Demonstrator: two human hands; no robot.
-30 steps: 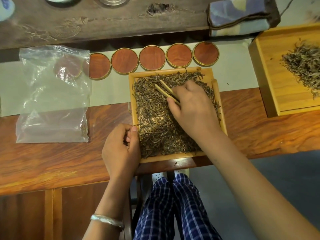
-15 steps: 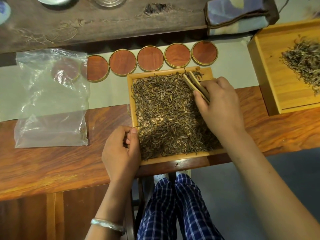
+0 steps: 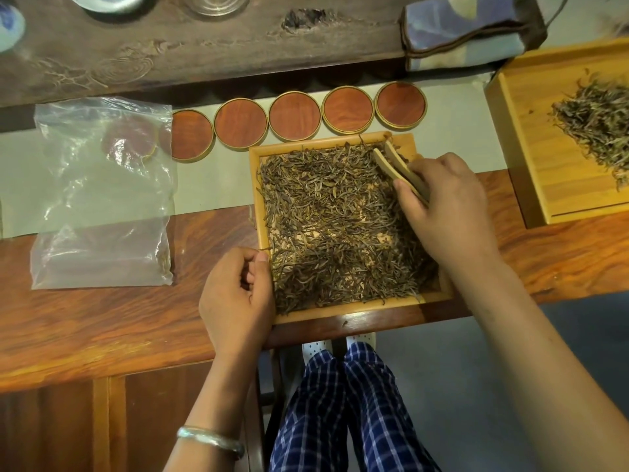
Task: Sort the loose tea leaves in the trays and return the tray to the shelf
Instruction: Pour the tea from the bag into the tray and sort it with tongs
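A square wooden tray (image 3: 343, 313) sits at the table's front edge, filled with dark loose tea leaves (image 3: 337, 219). My right hand (image 3: 446, 209) grips bamboo tweezers (image 3: 396, 168) whose tips lie over the tray's far right corner. My left hand (image 3: 238, 294) rests against the tray's left rim near the front corner, thumb on the rim and fingers curled beside it. A second, larger wooden tray (image 3: 531, 151) holding a pile of paler tea leaves (image 3: 599, 120) stands at the right edge of view.
A clear plastic bag (image 3: 102, 195) lies to the left on the table. A row of round wooden coasters (image 3: 294, 115) lines the back of the tray. A folded cloth (image 3: 466, 28) and cups sit on the dark board behind. My legs show under the table edge.
My right hand has swept the tweezers from the middle of the tray to its far right side, uncovering most of the leaves. The left hand has stayed at the left rim.
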